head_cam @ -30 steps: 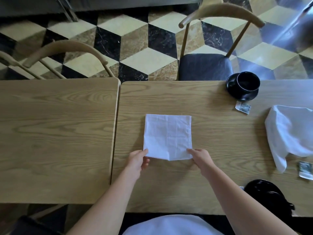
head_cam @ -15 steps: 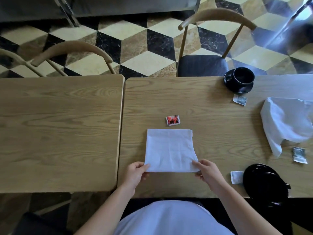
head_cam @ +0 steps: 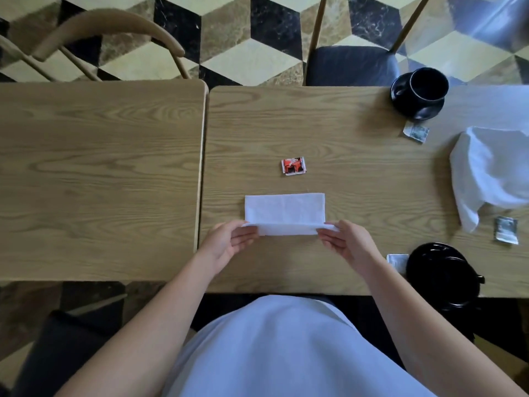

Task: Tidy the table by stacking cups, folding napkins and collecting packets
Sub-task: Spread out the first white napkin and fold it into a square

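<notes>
Napkin now half folded
Both hands lift the napkin (head_cam: 284, 209)'s near edge off the worktop, doubling it into a narrower strip.

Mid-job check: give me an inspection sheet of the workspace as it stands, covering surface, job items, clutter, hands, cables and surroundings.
Surface: two wooden tables pushed edge to edge.
Job's things: white napkin being folded, near edge lifted; crumpled napkin at right; black cup on saucer far right; second black cup at the near edge; red packet beyond the napkin; grey packets and.
Clutter: nothing seen.
Hands: left hand and right hand each pinch a near corner of the napkin.
Cables: nothing seen.
Surroundings: two wooden chairs across the tables; cube-patterned tile floor.
</notes>
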